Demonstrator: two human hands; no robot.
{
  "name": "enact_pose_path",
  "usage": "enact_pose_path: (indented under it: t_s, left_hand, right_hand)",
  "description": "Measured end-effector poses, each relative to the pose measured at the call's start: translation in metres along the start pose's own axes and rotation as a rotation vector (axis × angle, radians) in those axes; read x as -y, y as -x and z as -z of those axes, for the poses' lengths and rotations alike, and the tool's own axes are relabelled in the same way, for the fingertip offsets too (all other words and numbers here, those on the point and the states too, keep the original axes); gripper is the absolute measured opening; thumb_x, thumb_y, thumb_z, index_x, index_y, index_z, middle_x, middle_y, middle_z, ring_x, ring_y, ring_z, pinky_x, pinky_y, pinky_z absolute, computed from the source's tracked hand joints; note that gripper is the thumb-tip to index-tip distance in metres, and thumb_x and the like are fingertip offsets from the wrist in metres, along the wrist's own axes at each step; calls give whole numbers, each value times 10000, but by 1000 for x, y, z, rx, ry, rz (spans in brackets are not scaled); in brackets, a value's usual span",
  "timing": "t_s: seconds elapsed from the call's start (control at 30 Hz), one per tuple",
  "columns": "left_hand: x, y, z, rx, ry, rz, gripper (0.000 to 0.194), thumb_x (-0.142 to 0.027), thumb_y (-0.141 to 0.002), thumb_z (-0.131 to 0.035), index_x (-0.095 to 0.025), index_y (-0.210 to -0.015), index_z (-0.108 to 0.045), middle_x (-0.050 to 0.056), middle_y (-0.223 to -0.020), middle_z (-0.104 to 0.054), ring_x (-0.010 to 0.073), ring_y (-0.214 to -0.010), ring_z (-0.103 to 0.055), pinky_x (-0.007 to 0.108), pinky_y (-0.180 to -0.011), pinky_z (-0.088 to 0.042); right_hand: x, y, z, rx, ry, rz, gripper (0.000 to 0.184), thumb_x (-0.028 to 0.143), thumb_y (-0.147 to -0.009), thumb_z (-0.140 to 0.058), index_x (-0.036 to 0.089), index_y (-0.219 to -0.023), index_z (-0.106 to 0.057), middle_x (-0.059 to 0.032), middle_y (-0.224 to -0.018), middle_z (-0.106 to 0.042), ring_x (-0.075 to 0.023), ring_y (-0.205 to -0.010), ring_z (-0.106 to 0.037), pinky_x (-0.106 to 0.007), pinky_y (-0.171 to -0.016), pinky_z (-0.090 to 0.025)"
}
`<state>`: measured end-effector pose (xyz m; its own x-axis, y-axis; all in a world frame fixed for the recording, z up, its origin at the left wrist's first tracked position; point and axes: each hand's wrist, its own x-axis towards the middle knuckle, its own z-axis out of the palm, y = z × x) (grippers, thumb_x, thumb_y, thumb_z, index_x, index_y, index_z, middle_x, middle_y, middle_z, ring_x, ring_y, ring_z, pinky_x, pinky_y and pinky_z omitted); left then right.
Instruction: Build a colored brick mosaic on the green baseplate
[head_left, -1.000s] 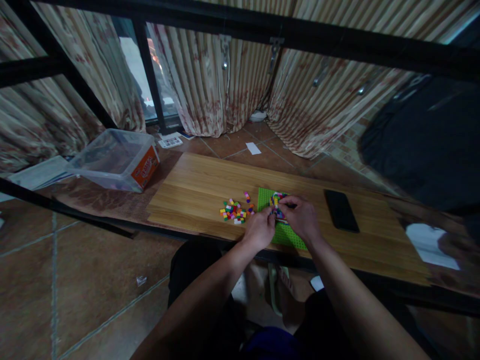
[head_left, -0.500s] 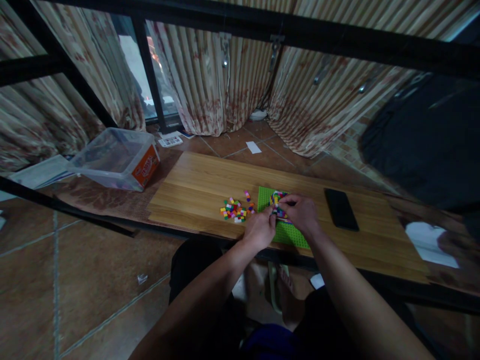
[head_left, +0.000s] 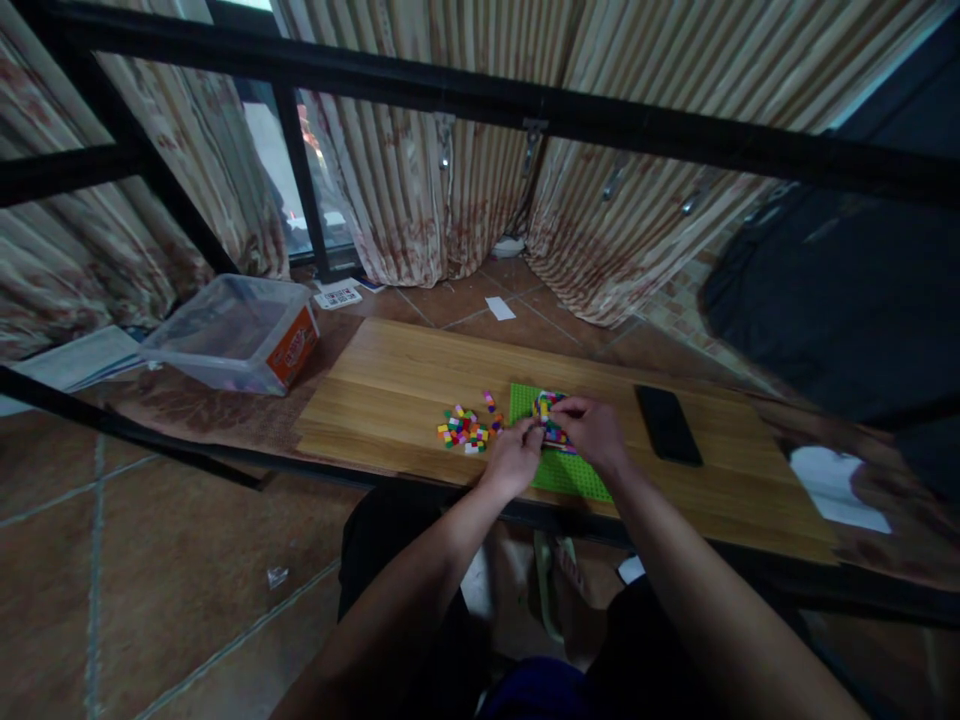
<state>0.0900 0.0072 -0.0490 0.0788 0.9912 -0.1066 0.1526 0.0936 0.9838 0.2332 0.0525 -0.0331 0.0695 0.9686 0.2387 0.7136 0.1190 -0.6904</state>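
A bright green studded baseplate (head_left: pixel 571 476) lies on the wooden board, partly covered by my hands. On it stands a low block of many-coloured toy bricks (head_left: pixel 546 402). My right hand (head_left: pixel 597 432) reaches over this build from the right, thumb and forefinger pinched at its top; whatever is between them is too small to make out. From the left, my left hand (head_left: pixel 516 458) rests at the build's near left side with its fingers drawn together, and their grip is hidden. Just left of that hand is a loose pile of small coloured bricks (head_left: pixel 463 430).
A black phone (head_left: pixel 667 425) lies on the wooden board (head_left: pixel 390 370) right of the baseplate. The clear plastic bin (head_left: pixel 225 335) with an orange label stands beyond the board's left end. White paper (head_left: pixel 836 485) is at the right. A black metal bar (head_left: pixel 480 100) crosses above.
The whole view has shifted slightly as my head moved. My fingertips are a little farther apart from each other over the build. The loose bricks and phone stay in place.
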Motion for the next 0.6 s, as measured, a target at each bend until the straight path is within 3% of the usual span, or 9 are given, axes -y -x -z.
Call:
enact_pose_path:
  t_s: [0.07, 0.13, 0.23, 0.4, 0.6]
  left_hand:
    - [-3, -2, 5, -26, 328, 181, 308, -377, -945, -468, -155, -914, -680, 20, -647, -638, 110, -529, -548, 230, -589, -468]
    - [-9, -2, 13, -24, 669, 339, 347, -437, -945, -468, -144, -910, -649, 0, -616, -588, 72, -461, -468, 195, -512, -415]
    - [-22, 1, 29, 20, 991, 441, 413, -476, -959, -428, -118, -912, -629, 52, -713, -634, 86, -567, -562, 202, -600, -485]
    - [-33, 5, 40, 77, 1092, 459, 479, -518, -962, -376, -108, -951, -623, 148, -934, -688, 169, -824, -660, 280, -828, -536]
    - [-30, 5, 37, 111, 1087, 448, 535, -556, -959, -368, -107, -914, -655, 112, -883, -678, 137, -729, -621, 247, -712, -517]
  right_hand:
    - [2, 10, 0, -48, -47, 9, 187, 322, -758, -586, 203, -761, -729, -66, -804, -744, -202, -734, -673, -334, -720, -515]
    - [6, 22, -1, -108, -130, 32, 217, 357, -788, -579, 192, -802, -720, -78, -859, -733, -203, -772, -665, -342, -737, -513]
    - [18, 44, -4, -111, -213, 83, 195, 367, -805, -604, 209, -839, -713, -65, -905, -717, -210, -845, -655, -366, -799, -502]
    - [40, 65, -2, -24, -168, 159, 196, 360, -874, -558, 245, -914, -711, -59, -988, -703, -230, -966, -633, -402, -868, -492]
    - [45, 65, -1, -33, 110, 336, 243, 363, -910, -535, 285, -1032, -730, -76, -1131, -640, -269, -1096, -558, -480, -972, -424]
